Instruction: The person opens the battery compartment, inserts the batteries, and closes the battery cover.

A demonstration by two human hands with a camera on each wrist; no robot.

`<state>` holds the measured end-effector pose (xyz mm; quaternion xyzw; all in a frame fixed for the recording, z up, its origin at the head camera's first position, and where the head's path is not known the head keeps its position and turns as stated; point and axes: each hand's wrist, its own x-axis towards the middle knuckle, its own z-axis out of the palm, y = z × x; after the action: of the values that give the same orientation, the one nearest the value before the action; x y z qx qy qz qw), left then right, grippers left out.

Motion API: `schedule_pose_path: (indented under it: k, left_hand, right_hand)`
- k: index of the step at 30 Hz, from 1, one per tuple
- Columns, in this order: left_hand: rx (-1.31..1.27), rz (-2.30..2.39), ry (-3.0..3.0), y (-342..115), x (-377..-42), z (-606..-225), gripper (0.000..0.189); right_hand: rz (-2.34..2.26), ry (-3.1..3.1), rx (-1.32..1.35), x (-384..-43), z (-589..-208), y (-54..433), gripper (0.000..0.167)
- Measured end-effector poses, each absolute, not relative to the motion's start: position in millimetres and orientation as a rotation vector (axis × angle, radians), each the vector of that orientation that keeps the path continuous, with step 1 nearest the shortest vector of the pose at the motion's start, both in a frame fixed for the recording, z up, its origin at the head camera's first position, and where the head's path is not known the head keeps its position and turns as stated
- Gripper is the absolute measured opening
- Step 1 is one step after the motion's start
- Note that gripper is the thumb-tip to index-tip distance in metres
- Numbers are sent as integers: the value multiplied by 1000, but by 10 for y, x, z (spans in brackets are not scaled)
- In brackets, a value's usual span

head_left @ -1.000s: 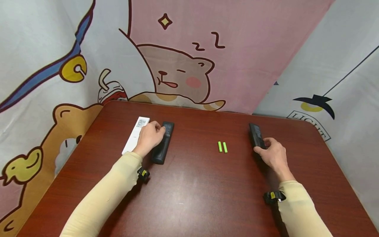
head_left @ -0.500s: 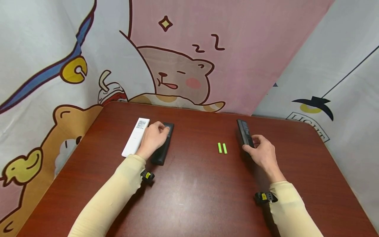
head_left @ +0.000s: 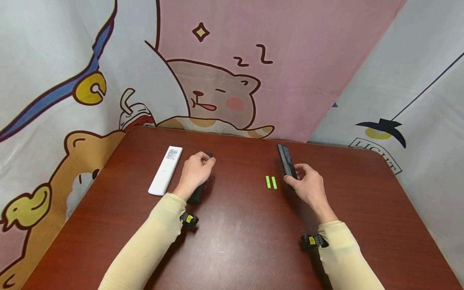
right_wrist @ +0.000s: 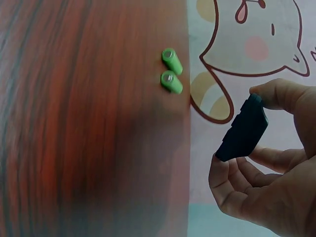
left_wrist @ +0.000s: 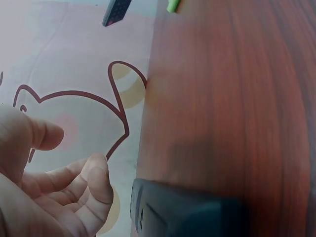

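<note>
My right hand (head_left: 309, 185) grips a black remote control (head_left: 285, 161) by its near end, raised over the table. The right wrist view shows that remote (right_wrist: 243, 129) end-on, pinched between thumb and fingers. My left hand (head_left: 195, 172) hovers above a second black remote control (head_left: 195, 196), hiding its middle part. Its fingers are loosely bent with nothing between them and the thumb, as the left wrist view shows; the lying remote (left_wrist: 182, 210) is below and beside it. Two green batteries (head_left: 271, 182) lie side by side just left of the held remote.
A white remote control (head_left: 164, 173) lies face down at the left of the brown wooden table (head_left: 232, 241). Behind the table's far edge hangs a curtain (head_left: 224, 96) with cartoon prints.
My right hand has carried the black remote leftward, closer to the batteries. My left hand has shifted slightly right across the other black remote. The batteries and white remote stay in place.
</note>
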<state>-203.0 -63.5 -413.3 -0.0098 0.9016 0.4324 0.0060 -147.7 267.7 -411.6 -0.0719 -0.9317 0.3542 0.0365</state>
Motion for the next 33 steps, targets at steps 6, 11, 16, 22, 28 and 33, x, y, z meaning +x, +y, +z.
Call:
schedule_pose_path:
  k: [6, 11, 16, 22, 28, 33]
  left_hand:
    - [-87, 1398, 2792, -543, -2014, -4121, 28]
    - [-99, 1452, 2761, -471, -2010, -4104, 29]
    - [-106, 1527, 2725, -388, -2009, -4073, 30]
    - [-123, 1671, 2594, -294, -1992, -4035, 30]
    - [-153, 1830, 2435, -238, -1970, -4021, 29]
    - [-180, 1948, 2295, -207, -1972, -4030, 31]
  right_hand:
    - [1156, -2849, -208, -1512, -4068, 2500, 49]
    - [1192, -2835, -200, -1536, -4053, 2361, 47]
    - [1207, -2812, -172, -1555, -4056, 2251, 45]
    - [1227, -2789, -138, -1575, -4045, 2130, 42]
    - [1253, -2776, -118, -1591, -4037, 1990, 42]
    - [1341, -2757, -103, -1611, -4025, 1854, 43]
